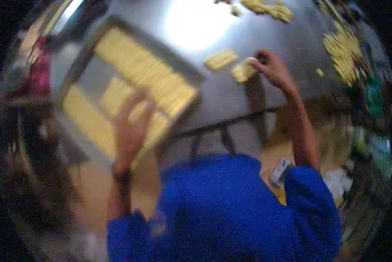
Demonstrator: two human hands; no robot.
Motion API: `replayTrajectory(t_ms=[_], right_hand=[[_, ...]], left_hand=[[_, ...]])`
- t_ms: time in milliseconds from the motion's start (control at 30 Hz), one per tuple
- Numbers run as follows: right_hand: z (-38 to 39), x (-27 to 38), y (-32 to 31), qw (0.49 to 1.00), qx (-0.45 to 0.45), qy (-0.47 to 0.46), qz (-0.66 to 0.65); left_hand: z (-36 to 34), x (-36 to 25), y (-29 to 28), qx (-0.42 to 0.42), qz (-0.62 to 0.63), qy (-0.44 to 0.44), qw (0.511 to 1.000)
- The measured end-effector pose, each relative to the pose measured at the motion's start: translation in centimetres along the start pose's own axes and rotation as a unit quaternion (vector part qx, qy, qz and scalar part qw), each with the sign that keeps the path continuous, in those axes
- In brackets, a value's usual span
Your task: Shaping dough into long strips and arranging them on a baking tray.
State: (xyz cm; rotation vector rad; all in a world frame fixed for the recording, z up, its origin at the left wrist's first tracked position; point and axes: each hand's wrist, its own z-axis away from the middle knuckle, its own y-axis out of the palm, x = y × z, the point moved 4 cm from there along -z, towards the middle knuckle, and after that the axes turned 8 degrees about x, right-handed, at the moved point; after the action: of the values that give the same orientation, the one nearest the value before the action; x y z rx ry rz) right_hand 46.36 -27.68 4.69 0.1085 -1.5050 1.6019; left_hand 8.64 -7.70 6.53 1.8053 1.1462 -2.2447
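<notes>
A large metal tray (191, 97) on my left holds rows of pale yellow dough pieces (143, 70), with bare metal between some rows. My left hand (132, 124) is over the tray at a dough piece near its middle; motion blur hides whether the fingers grip it. On the steel table, my right hand (272, 67) pinches a short, pale dough piece (243, 73). A similar oblong piece (220, 60) lies just left of it.
The steel table (287, 48) carries more dough at the top (272, 9) and a big pile (340, 52) at right. A pink cloth item (39, 70) is at far left, a green one (372, 94) at far right. A small box (279, 172) lies below the table edge.
</notes>
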Motion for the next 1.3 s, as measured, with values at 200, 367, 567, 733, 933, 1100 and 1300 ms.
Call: replayTrajectory(t_ms=[200,367,567,733,933,1100,1300], right_hand=[[3.2,12.5,-1.7,0.989,0.113,-0.036,-0.083],[2.0,21.1,0.3,0.951,0.106,-0.133,-0.257],[-3.5,29.2,8.0,0.894,0.258,-0.203,-0.304],[-10.2,33.3,16.0,0.874,0.309,-0.251,-0.279],[-16.1,33.1,22.4,0.913,0.303,-0.243,-0.126],[-17.6,31.8,24.1,0.927,0.214,-0.305,0.04],[-17.1,31.5,24.4,0.917,0.207,-0.33,0.086]], left_hand=[[-1.1,-3.2,5.5,0.021,0.392,-0.051,0.918],[-1.0,-4.1,4.1,-0.028,0.585,-0.022,0.81],[2.2,0.5,-5.3,-0.143,0.488,-0.031,0.86],[2.6,6.3,-12.7,-0.184,0.256,-0.114,0.942],[-0.2,13.5,-14.3,-0.176,0.102,-0.128,0.971],[-1.4,15.8,-13.4,-0.19,-0.06,-0.08,0.977],[-2.0,15.7,-13.3,-0.148,-0.12,-0.083,0.978]])
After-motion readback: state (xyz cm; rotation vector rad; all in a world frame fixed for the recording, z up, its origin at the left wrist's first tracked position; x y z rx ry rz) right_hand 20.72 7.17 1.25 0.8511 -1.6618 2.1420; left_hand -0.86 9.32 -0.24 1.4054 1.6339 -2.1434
